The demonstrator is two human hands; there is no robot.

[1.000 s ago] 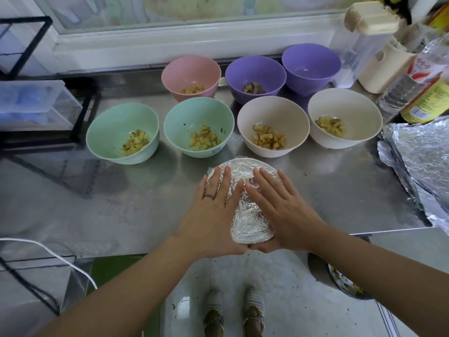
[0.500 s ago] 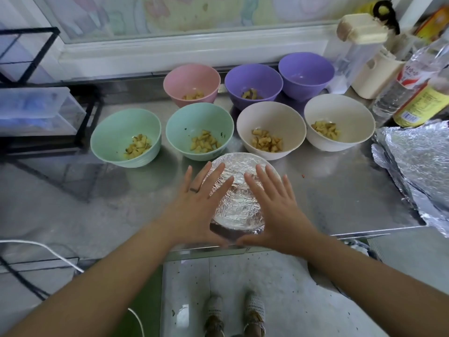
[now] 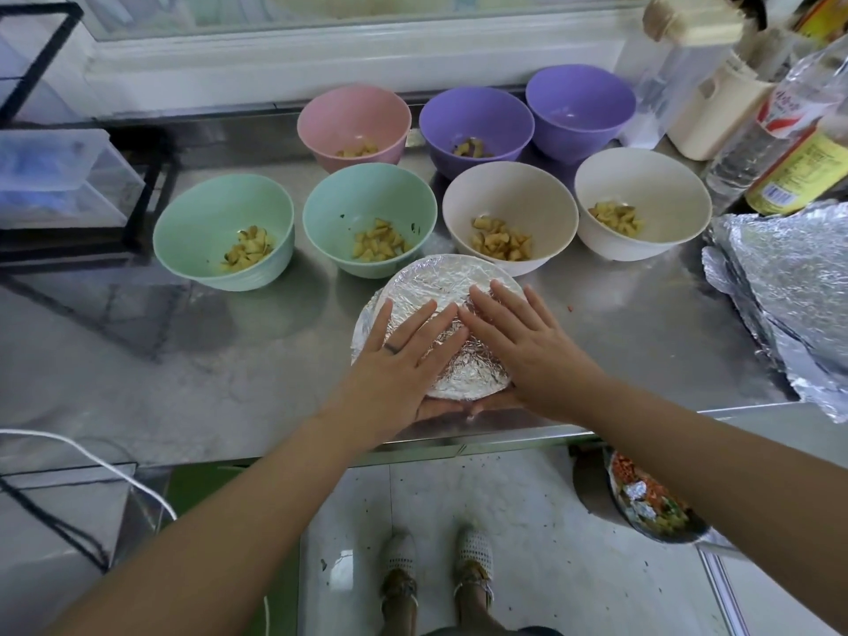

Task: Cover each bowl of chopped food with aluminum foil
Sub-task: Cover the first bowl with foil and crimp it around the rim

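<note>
- Tiled floor point(image 3: 527, 521) lies nearest you, below the front edge of the steel desk point(image 3: 183, 383).
- Your left hand point(image 3: 394, 355) and right hand point(image 3: 523, 342) lie flat on the foil-covered bowl point(image 3: 440, 286), fingers straight and spread, gripping nothing.
- That bowl stands near the desk's front edge, just before the front row.
- Front row, all uncovered with chopped food inside: outer green bowl point(image 3: 225, 231), inner green bowl point(image 3: 369, 222), inner cream bowl point(image 3: 509, 213), outer cream bowl point(image 3: 642, 199).
- Loose foil sheets point(image 3: 789, 277) lie at your right.
- Farthest back: pink bowl point(image 3: 353, 117), near purple bowl point(image 3: 477, 121), and far purple bowl point(image 3: 580, 103).
</note>
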